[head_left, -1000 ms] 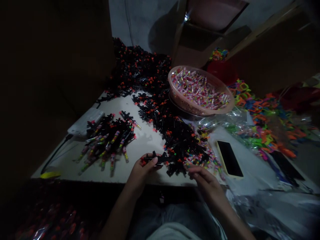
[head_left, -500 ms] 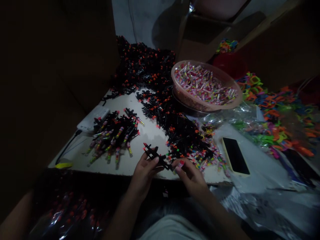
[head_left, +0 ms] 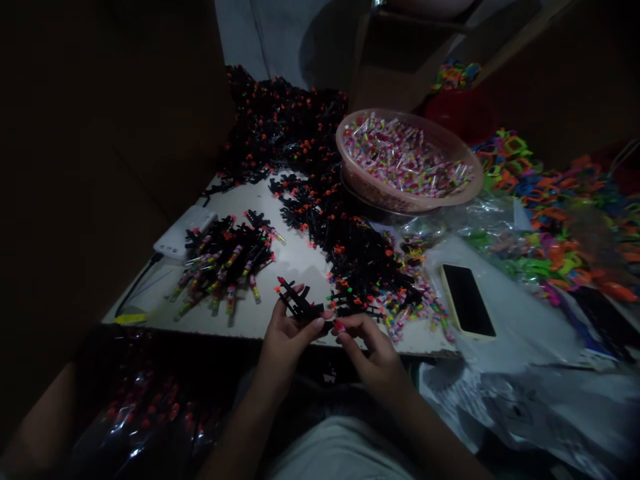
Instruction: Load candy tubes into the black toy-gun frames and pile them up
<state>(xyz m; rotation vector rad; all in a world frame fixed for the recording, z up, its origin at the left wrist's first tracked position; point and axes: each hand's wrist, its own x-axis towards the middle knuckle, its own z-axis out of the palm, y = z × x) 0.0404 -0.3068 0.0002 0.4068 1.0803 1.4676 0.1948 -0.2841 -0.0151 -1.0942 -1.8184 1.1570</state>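
My left hand is closed round a black plastic toy piece with a red tip, near the table's front edge. Beside it, my right hand pinches a small tube with a pink-red end at the toy's right end. Whether the two parts touch is hard to tell in the dim light. Left of my hands lies a heap of black pieces with candy-coloured tubes. A larger pile of black pieces with orange tips spreads behind and to the right, with loose colourful tubes beside it.
A pink basin full of small tubes stands at the back right. A phone lies on plastic sheeting right of my hands. Bright plastic pieces cover the far right. A white power box with a cable sits left.
My left hand has turned the black piece, and the tube in my right hand is now close against its right end. The whole view has shifted slightly.
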